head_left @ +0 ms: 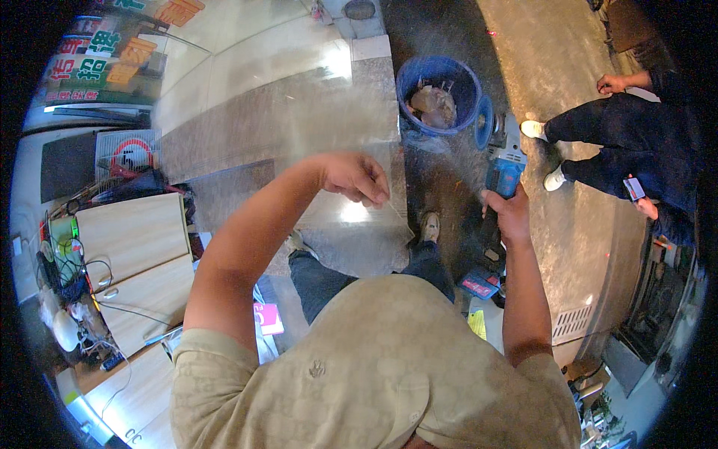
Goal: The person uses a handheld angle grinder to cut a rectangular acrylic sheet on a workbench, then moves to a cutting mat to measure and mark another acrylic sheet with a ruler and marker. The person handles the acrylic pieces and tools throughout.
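My left hand [355, 179] is raised at the centre, its fingers closed on a thin, pale piece [401, 221] that slants downward; whether it is a strip or the edge of a clear sheet I cannot tell. My right hand [508, 209] grips a blue and silver angle grinder [502, 168], held upward with its round blue disc [484, 121] at the top. The disc is beside a blue bucket [467, 78] with crumpled pale material inside. Hazy dust or glare lies over the pale floor [224, 142] below my hands. My shoes show beneath.
A person [628, 131] in dark clothes stands at the right, a phone in one hand. At the left are pale wooden cabinets [134, 232] with tangled cables, a round red-bordered sign [132, 153] and colourful lettered boards [97, 52]. A floor grate [572, 322] lies at lower right.
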A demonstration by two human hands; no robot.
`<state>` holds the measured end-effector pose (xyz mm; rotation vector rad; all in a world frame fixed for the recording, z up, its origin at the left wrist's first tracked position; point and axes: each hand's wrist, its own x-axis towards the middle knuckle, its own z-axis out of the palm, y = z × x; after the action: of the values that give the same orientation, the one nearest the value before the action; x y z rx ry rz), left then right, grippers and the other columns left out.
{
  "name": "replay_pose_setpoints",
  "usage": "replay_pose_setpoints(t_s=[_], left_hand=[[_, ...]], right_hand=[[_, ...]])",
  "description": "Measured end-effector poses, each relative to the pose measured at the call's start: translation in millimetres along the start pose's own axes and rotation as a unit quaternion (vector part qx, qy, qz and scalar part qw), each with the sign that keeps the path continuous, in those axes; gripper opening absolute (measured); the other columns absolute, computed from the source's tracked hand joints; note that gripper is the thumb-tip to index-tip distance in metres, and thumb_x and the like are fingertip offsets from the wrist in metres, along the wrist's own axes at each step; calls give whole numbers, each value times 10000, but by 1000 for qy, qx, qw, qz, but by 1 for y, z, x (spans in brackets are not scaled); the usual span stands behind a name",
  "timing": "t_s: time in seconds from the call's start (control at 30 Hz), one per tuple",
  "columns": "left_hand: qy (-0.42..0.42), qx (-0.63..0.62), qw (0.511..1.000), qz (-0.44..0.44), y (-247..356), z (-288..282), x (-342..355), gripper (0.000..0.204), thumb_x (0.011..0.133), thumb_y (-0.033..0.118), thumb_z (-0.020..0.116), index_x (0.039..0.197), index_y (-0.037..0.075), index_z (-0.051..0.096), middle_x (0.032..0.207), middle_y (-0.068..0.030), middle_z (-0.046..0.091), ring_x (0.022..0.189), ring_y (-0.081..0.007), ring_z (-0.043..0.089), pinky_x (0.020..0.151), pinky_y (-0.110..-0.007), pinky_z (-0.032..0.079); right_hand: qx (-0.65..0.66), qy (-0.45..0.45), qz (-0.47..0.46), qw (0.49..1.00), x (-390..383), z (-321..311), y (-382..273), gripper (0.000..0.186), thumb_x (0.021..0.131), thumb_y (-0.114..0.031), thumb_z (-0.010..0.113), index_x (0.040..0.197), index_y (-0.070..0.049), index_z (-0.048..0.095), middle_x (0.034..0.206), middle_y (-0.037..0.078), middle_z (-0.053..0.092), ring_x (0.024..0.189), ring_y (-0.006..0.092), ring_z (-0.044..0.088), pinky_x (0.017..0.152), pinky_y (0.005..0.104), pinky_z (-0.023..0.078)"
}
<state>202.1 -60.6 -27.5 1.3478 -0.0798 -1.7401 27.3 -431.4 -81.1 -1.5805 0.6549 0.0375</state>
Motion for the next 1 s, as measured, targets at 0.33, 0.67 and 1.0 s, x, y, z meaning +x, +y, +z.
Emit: replay_pose_setpoints(t_s=[0.33, 0.67, 1.0], left_hand=[[-43, -101, 994, 0, -12, 32, -10, 615, 869, -13, 817, 1394, 38, 501, 1160, -164, 729, 1057, -341, 770, 933, -555, 649], [173, -64, 983, 3, -38, 47, -50, 542, 915, 20, 814, 1373, -13, 526, 1016, -130, 720, 856, -277, 759, 808, -458, 673], [227, -63, 968, 91, -50, 67, -81, 718, 966, 77, 802, 1616, 79, 496, 963, -99, 755, 839, -216, 748, 733, -355, 623]], right_hand=[[11, -20, 46, 999, -3, 0, -2, 602, 790, -217, 924, 1297, -22, 664, 1091, 92, 765, 958, 231, 716, 903, 393, 574], [-22, -6, 34, 999, -11, -1, 8, 504, 809, -131, 892, 1221, -24, 622, 931, 80, 726, 728, 194, 685, 690, 353, 567], [-95, -12, 7, 995, -11, -5, 21, 479, 827, -102, 871, 1210, -27, 594, 886, 74, 708, 675, 193, 676, 641, 355, 561]])
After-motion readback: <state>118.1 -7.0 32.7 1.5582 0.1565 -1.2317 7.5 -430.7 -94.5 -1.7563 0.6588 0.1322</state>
